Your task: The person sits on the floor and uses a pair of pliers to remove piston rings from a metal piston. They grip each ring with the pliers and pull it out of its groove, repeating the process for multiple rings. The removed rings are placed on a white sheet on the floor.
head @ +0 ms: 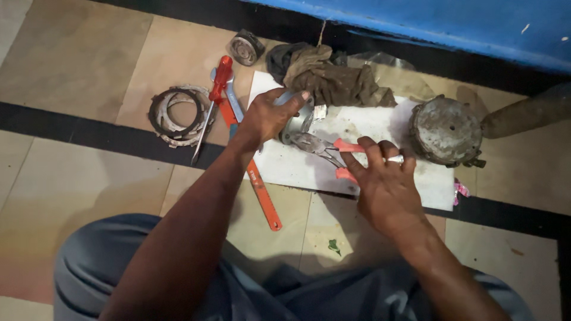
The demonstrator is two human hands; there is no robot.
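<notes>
Lying flat on the tiled floor, a white board (380, 128) serves as the work surface, and everything else sits around it or on it. No true container shows; the nearest to one is a round, grimy metal drum housing (446, 131) standing on the board's far right corner, and what is inside it cannot be told.

On the board's left part, the left hand (267, 116) is curled closed over a small round metal part (299, 122), thumb across its top, pressing it down against the board. Just right of that part, the right hand (386, 184) is wrapped around the red handles of a pair of pliers (324, 148), fingers folded over the upper handle, the lower handle showing beneath the palm. The pliers' metal nose points left and meets the edge of the round part.

Behind the board's far edge lies a crumpled dirty rag (333, 80), partly over the board. Left of the board lie a red-handled screwdriver (214, 98), a steel spanner (232, 98) and an orange hacksaw blade (259, 184), crossing one another. Farther left sits a stack of toothed ring plates (178, 116), and beyond the board's far left corner a small round bearing-like piece (245, 49).
</notes>
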